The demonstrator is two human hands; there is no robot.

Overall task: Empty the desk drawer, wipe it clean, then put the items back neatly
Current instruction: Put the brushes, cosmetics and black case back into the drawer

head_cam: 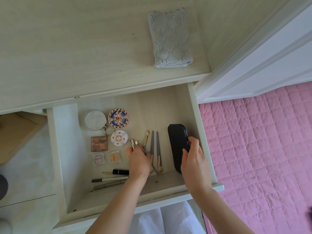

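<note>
Pale wood tabletop (70,48), bearing a folded grey cloth (169,38) near its right edge; open drawer (200,132) below, holding cosmetics.

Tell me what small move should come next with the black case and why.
Probably set the black case flat along the drawer right wall, then let go: the right hand grips it near that wall, with makeup brushes lined up beside it.
</note>
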